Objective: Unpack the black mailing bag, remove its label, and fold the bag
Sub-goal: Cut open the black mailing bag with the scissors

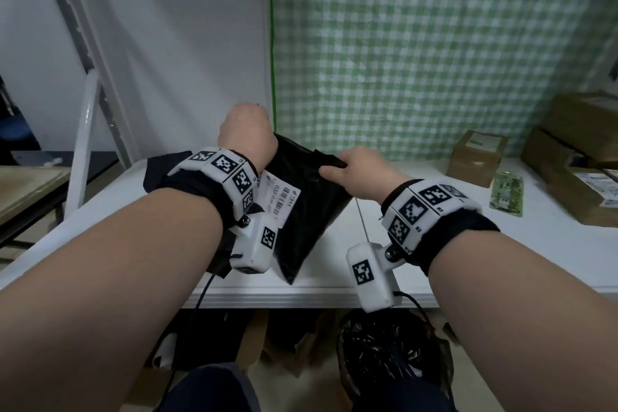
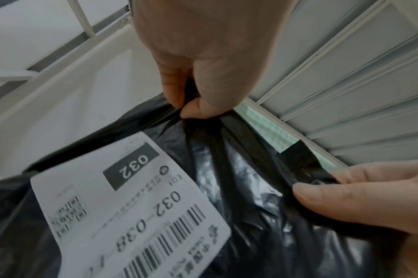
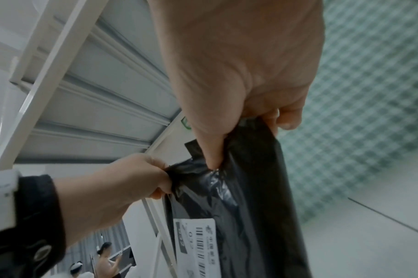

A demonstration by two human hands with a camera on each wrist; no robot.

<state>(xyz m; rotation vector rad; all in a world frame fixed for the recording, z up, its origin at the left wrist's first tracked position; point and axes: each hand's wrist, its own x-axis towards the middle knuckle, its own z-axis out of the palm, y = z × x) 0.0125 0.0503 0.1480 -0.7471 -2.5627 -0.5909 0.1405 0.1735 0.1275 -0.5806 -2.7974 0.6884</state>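
black mailing bag [image 1: 311,197] held up over the desk [image 1: 418,254], left hand [image 1: 247,134] at 11 o'clock and right hand [image 1: 354,170] at 2 o'clock each pinching its top edge; film looks thin, limp, slippery, light; label [image 2: 131,212] stuck on, best peeled from a corner.

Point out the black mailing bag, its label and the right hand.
black mailing bag [image 1: 311,197], head view, bare plastic middle.
label [image 2: 131,206], left wrist view, printed centre.
right hand [image 1: 359,174], head view, back of hand.
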